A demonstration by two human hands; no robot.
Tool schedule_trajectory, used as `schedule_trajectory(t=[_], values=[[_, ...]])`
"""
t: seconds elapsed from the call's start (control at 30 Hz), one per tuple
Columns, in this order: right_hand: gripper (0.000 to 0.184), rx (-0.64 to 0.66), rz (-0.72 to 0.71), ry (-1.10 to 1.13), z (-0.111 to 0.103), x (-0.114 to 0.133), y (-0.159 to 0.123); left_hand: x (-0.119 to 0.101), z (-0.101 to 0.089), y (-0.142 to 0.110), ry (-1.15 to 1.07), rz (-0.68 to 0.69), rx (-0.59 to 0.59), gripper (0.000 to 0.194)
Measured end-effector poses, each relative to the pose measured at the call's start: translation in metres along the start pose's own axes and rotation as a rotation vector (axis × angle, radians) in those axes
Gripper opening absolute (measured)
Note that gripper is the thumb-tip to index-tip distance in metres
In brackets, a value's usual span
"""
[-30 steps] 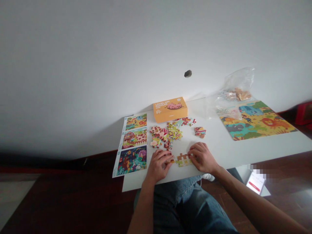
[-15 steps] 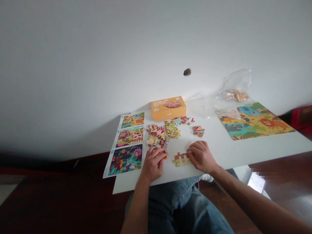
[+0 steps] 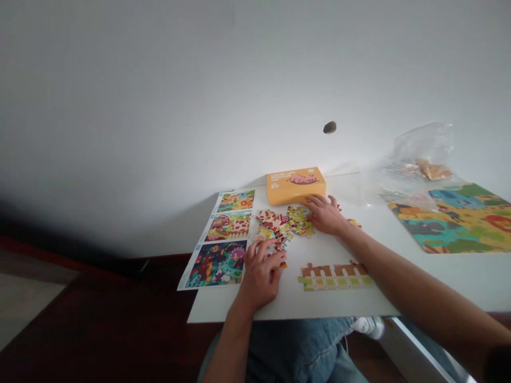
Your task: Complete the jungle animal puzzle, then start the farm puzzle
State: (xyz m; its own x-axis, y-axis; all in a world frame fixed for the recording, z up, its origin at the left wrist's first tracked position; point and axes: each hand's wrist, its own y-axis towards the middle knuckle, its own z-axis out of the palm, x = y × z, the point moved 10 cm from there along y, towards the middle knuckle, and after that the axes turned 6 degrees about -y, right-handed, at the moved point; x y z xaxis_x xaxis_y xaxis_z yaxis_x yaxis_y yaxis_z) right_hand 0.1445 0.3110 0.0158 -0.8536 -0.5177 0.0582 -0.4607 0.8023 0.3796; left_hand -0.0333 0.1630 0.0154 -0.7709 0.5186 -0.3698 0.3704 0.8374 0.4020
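Note:
My left hand rests near the table's front left with its fingers curled round a small red and yellow puzzle piece, mostly hidden by the fingers. At the back of a pile of loose puzzle pieces, my right hand reaches out with its fingers spread; it covers some pieces, and I see nothing gripped in it. Below the right forearm lies a joined strip of puzzle pieces, showing a white fence on brown and green. The forearm hides its right end.
An orange puzzle box stands by the wall behind the pile. To the left lies a sheet with three pictures, overhanging the table edge. On the right are a finished animal puzzle and clear plastic bags with pieces inside.
My right hand has left the fence strip and moved up to the back of the loose pile. More of the strip shows now. The left hand keeps its piece; the view has shifted left.

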Motion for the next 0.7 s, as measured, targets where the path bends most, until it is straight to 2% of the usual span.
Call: schedule_trajectory(t=[0.13,0.3,0.47,0.57,0.7], values=[[0.046,0.042,-0.034,0.003,0.016,0.001,-0.007,0.003,0.006,0.006,0.046,-0.036,0.019,0.057],[0.046,0.063,-0.079,0.098,0.009,0.005,-0.009,0.001,0.026,0.026,0.062,-0.027,0.097,0.074],[0.051,0.104,-0.158,0.137,0.010,0.021,-0.009,-0.002,0.046,0.046,-0.001,0.035,0.180,0.078],[0.046,0.105,-0.154,0.134,0.012,0.023,-0.007,-0.001,0.045,0.044,-0.038,0.045,0.175,0.072],[0.038,0.092,-0.154,0.143,0.012,0.021,-0.006,0.003,0.030,0.035,-0.029,0.018,0.104,0.067]])
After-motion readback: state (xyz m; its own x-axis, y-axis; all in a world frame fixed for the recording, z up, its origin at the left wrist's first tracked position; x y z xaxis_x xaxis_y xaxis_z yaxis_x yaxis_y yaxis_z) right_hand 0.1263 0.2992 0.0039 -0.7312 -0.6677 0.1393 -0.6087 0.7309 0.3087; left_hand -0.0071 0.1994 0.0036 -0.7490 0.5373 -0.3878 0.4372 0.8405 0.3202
